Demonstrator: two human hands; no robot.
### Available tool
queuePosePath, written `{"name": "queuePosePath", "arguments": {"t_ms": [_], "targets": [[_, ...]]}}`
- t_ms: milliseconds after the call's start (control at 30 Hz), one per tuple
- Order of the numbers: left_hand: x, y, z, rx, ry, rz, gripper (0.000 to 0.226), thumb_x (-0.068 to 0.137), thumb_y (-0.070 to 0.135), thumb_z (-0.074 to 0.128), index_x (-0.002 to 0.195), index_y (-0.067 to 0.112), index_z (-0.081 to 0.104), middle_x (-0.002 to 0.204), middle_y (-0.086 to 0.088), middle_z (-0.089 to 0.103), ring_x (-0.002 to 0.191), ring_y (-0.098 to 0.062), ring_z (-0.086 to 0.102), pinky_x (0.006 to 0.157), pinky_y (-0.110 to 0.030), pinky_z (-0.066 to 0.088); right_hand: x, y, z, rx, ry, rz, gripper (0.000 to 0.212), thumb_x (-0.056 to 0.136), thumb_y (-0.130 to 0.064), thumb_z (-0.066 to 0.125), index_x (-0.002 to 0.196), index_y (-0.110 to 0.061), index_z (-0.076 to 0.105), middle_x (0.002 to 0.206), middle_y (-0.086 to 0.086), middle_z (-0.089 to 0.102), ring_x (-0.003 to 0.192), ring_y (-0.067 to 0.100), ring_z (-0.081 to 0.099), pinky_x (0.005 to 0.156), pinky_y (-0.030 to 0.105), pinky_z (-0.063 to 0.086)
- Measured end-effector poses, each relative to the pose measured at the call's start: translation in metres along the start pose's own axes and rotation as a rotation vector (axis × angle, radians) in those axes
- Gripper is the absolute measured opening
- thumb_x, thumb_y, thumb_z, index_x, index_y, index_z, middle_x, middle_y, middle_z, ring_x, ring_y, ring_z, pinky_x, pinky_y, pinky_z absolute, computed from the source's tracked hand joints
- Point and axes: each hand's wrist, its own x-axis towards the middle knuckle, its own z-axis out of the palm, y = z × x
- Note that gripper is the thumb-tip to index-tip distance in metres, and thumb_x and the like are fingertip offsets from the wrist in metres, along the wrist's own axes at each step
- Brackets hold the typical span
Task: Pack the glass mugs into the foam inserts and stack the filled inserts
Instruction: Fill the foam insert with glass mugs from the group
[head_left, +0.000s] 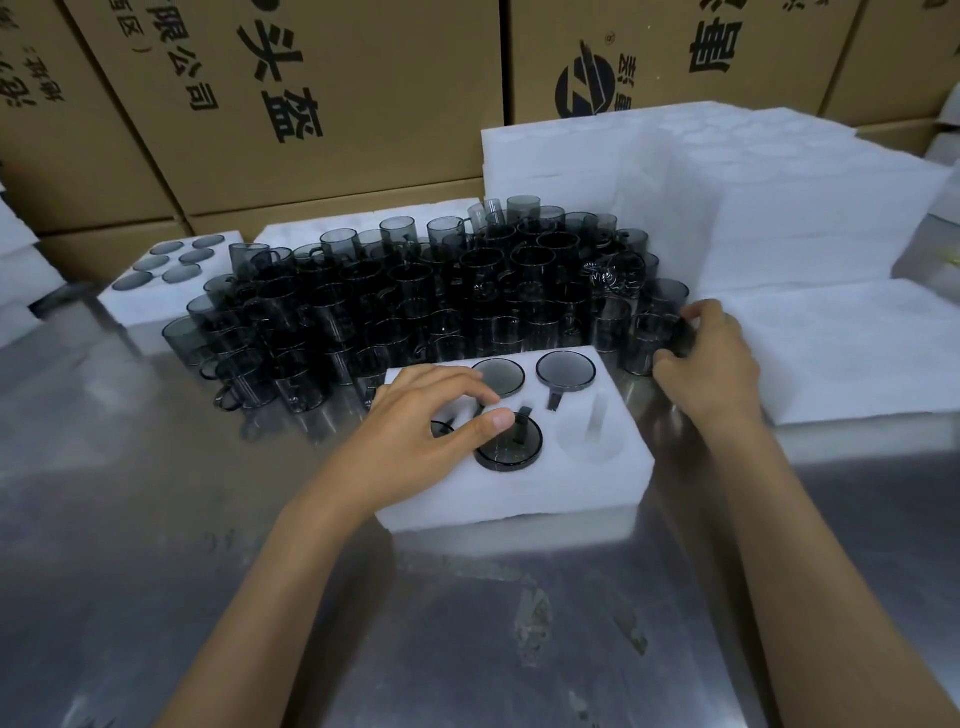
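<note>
A white foam insert (571, 483) lies on the steel table in front of me. Smoky glass mugs sit upside down in its slots; the front middle mug (509, 441) shows its round base. The front right slot (589, 434) holds nothing. My left hand (421, 421) rests on the insert's left side, thumb touching that front middle mug. Behind the insert stands a dense crowd of loose mugs (415, 301). At its right end my right hand (711, 358) grips a mug (647, 338) standing on the table.
A filled foam insert (156, 306) sits at the back left. Stacks of foam inserts (779, 208) rise at the right, with a lower foam slab (857, 353) beside my right hand. Cardboard boxes (311, 104) wall off the back. The steel table (467, 623) stretches toward me.
</note>
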Motion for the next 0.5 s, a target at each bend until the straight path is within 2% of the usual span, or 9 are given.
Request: {"name": "queuePosePath", "arguments": {"t_ms": [200, 333, 433, 500], "targets": [[0.001, 0.003, 0.000, 0.006, 0.002, 0.001, 0.047, 0.082, 0.074, 0.044, 0.105, 0.040, 0.068, 0.120, 0.048, 0.046, 0.125, 0.015, 0.034, 0.115, -0.043, 0.028, -0.002, -0.008, -0.006, 0.058, 0.144, -0.085, 0.036, 0.083, -0.016, 0.058, 0.119, -0.015, 0.050, 0.123, 0.008, 0.056, 0.097, 0.035, 0.058, 0.083, 0.038, 0.041], [0.000, 0.005, 0.000, -0.033, 0.019, -0.008, 0.042, 0.088, 0.066, 0.045, 0.114, 0.039, 0.064, 0.120, 0.035, 0.055, 0.124, 0.006, 0.041, 0.112, -0.044, 0.034, -0.009, -0.025, -0.009, 0.202, 0.257, -0.205, 0.024, 0.084, -0.020, 0.057, 0.108, -0.020, 0.054, 0.107, -0.003, 0.059, 0.080, 0.012, 0.049, 0.073, 0.027, 0.034], [0.001, 0.004, -0.002, -0.110, 0.126, -0.044, 0.039, 0.095, 0.051, 0.054, 0.133, 0.042, 0.050, 0.130, 0.025, 0.053, 0.123, 0.003, 0.048, 0.106, -0.036, 0.043, -0.024, -0.051, -0.006, 0.383, 0.194, -0.287, 0.013, 0.084, -0.024, 0.063, 0.090, -0.021, 0.052, 0.085, -0.003, 0.059, 0.069, 0.017, 0.051, 0.069, 0.039, 0.046], [0.002, 0.004, -0.004, -0.158, 0.227, -0.046, 0.049, 0.095, 0.040, 0.061, 0.140, 0.042, 0.042, 0.132, 0.022, 0.051, 0.121, 0.005, 0.049, 0.101, -0.027, 0.045, -0.037, -0.066, -0.005, 0.407, 0.080, -0.455, 0.016, 0.085, -0.020, 0.067, 0.087, -0.017, 0.052, 0.083, -0.001, 0.057, 0.068, 0.018, 0.054, 0.068, 0.044, 0.049]]}}
